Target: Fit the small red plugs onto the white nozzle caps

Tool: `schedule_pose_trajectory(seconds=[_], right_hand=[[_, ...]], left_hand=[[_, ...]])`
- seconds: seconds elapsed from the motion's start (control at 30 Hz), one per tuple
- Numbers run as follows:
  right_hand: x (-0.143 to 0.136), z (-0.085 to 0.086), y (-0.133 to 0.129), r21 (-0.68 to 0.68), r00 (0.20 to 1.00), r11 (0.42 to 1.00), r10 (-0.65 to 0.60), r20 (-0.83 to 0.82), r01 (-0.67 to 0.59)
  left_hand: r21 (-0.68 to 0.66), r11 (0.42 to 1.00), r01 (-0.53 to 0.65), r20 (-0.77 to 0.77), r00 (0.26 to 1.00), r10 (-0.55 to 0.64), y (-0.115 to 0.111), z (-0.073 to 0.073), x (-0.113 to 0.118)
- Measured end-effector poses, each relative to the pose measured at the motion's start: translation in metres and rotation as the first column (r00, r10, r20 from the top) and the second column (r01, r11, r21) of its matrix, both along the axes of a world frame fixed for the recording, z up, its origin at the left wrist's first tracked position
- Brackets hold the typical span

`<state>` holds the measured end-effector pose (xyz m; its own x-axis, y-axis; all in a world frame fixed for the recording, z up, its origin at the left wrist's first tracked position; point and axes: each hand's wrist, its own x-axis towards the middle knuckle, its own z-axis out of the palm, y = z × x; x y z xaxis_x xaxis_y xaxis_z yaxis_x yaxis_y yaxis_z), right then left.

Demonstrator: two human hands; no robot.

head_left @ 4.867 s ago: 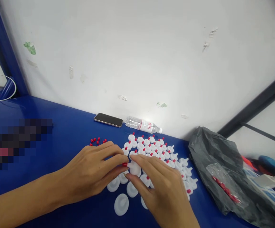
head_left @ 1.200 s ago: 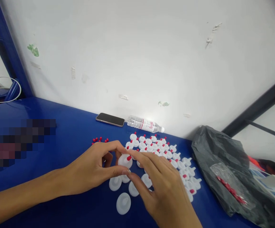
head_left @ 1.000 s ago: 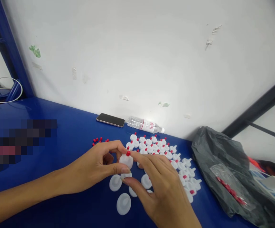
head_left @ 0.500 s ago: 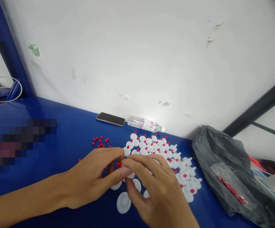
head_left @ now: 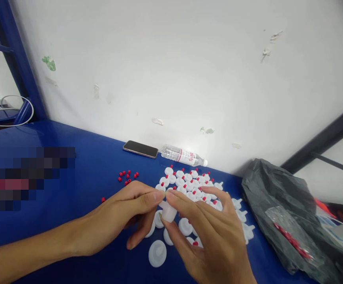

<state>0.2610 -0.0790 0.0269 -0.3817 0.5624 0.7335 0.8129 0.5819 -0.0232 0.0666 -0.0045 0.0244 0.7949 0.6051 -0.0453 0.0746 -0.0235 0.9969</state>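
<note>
A white plastic piece (head_left: 169, 212) is held between the thumb and index finger of my right hand (head_left: 212, 232), its narrow tip pointing up and left. My left hand (head_left: 120, 217) is pinched at that tip, its thumb and index finger closed together; whatever they grip is hidden. Behind and beside my right hand, many round white pieces (head_left: 188, 185) lie on the blue table (head_left: 94, 161), most with small red caps. Several loose red caps (head_left: 129, 176) lie beyond my left hand. One white disc without a visible cap (head_left: 157, 253) lies below the hands.
Along the wall lie a phone (head_left: 140, 149) and a clear bottle (head_left: 183, 155). At the right a dark plastic bag (head_left: 274, 189) carries a clear bag of red pieces (head_left: 292, 238). A blurred patch covers the left.
The red cap seen between my hands is now out of sight. The white piece shows in my right fingers, and my left thumb and index finger have closed at its tip.
</note>
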Motion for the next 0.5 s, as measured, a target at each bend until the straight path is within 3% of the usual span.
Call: schedule_pose_trajectory(seconds=[0.07, 0.13, 0.2, 0.27, 0.33, 0.4, 0.5], right_hand=[[0.009, 0.0, -0.001, 0.034, 0.996, 0.996, -0.087, 0.01, 0.087], [0.023, 0.001, -0.002, 0.102, 0.976, 0.971, -0.216, -0.015, 0.216], [0.036, 0.004, -0.004, 0.143, 0.944, 0.934, -0.322, -0.065, 0.328], [0.042, 0.006, -0.006, 0.138, 0.927, 0.918, -0.358, -0.113, 0.372], [0.041, 0.008, -0.007, 0.099, 0.932, 0.93, -0.34, -0.127, 0.353], [0.037, 0.007, -0.006, 0.058, 0.948, 0.95, -0.299, -0.108, 0.307], [0.034, 0.004, -0.003, 0.002, 0.961, 0.965, -0.259, -0.091, 0.261]], left_hand=[[-0.024, 0.999, -0.037, -0.002, 0.999, 0.037, 0.009, 0.003, -0.006], [-0.003, 0.987, -0.161, 0.007, 0.987, 0.161, 0.027, 0.009, -0.017], [0.149, 0.918, -0.367, 0.038, 0.93, 0.365, 0.049, 0.017, -0.031], [0.391, 0.811, -0.434, -0.007, 0.88, 0.474, 0.07, 0.022, -0.042], [0.6, 0.748, -0.285, -0.153, 0.876, 0.457, 0.082, 0.021, -0.049], [0.751, 0.659, -0.037, -0.35, 0.824, 0.445, 0.085, 0.016, -0.052], [0.818, 0.535, 0.212, -0.509, 0.701, 0.501, 0.082, 0.004, -0.055]])
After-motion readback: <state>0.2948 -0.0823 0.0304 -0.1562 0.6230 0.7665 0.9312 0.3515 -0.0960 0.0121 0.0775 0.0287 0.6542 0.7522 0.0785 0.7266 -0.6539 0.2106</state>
